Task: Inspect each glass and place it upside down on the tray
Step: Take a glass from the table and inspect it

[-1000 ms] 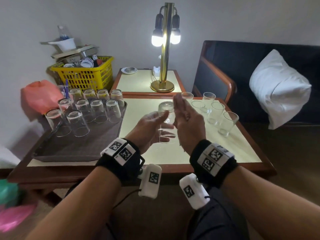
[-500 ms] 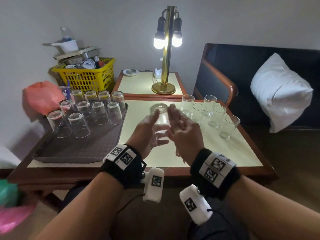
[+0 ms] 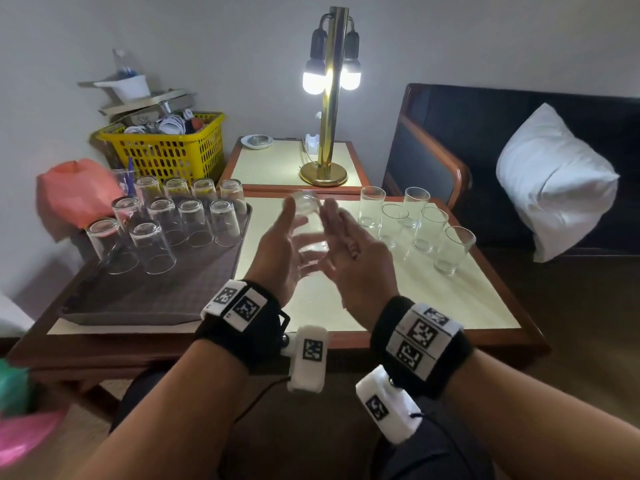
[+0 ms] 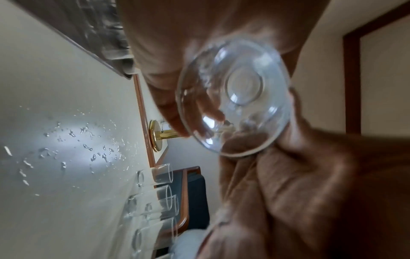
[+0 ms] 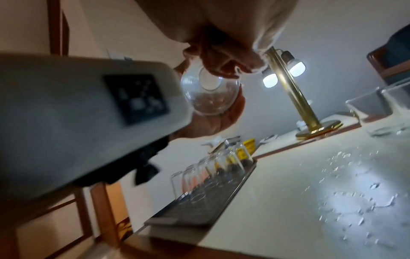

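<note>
A clear glass (image 3: 309, 226) is up in the air over the table (image 3: 460, 296), held between both palms and tilted with its base away from the person. The left hand (image 3: 277, 249) lies along its left side, thumb raised and fingers nearly straight; the right hand (image 3: 360, 258) presses the other side, fingers loosely extended — neither hand curls round it. In the left wrist view the glass's open mouth faces the camera. The tray (image 3: 145, 299) sits at the table's left with ten glasses (image 3: 194, 221) mouth down at its far end. Five upright glasses (image 3: 427, 230) stand in a cluster to the right, near the lamp (image 3: 329, 98). Water drops (image 5: 346, 198) glint on the tabletop.
</note>
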A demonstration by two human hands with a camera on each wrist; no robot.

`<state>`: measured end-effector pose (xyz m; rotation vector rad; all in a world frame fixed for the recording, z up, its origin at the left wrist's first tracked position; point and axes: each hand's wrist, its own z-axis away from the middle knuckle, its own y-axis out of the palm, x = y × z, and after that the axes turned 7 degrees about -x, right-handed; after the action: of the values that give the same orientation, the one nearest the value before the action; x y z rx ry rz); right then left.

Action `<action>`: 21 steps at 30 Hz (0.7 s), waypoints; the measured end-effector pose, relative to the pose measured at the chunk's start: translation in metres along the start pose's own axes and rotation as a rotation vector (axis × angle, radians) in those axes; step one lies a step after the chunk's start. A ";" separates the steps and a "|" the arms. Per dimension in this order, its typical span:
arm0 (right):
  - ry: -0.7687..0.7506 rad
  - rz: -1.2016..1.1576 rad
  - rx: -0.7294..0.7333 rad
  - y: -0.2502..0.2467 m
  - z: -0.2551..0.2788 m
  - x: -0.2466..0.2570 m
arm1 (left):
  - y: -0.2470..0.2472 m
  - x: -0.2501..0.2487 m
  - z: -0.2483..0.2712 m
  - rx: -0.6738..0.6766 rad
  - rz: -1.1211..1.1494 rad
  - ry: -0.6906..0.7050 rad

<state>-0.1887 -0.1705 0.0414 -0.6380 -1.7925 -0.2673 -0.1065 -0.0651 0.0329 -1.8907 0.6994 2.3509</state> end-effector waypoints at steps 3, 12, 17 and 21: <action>0.044 -0.027 -0.084 -0.008 -0.012 0.003 | 0.005 0.006 0.003 0.067 -0.082 0.042; -0.008 0.025 -0.040 -0.011 -0.009 -0.004 | 0.010 0.003 0.001 0.013 -0.120 0.083; -0.050 0.045 -0.005 -0.013 -0.008 -0.008 | 0.014 0.001 0.003 0.035 -0.080 0.009; -0.022 0.014 -0.039 -0.016 -0.006 -0.004 | 0.017 0.005 0.002 -0.022 -0.131 0.075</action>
<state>-0.1918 -0.1877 0.0413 -0.6834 -1.8071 -0.2876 -0.1151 -0.0807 0.0342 -1.9780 0.5391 2.2283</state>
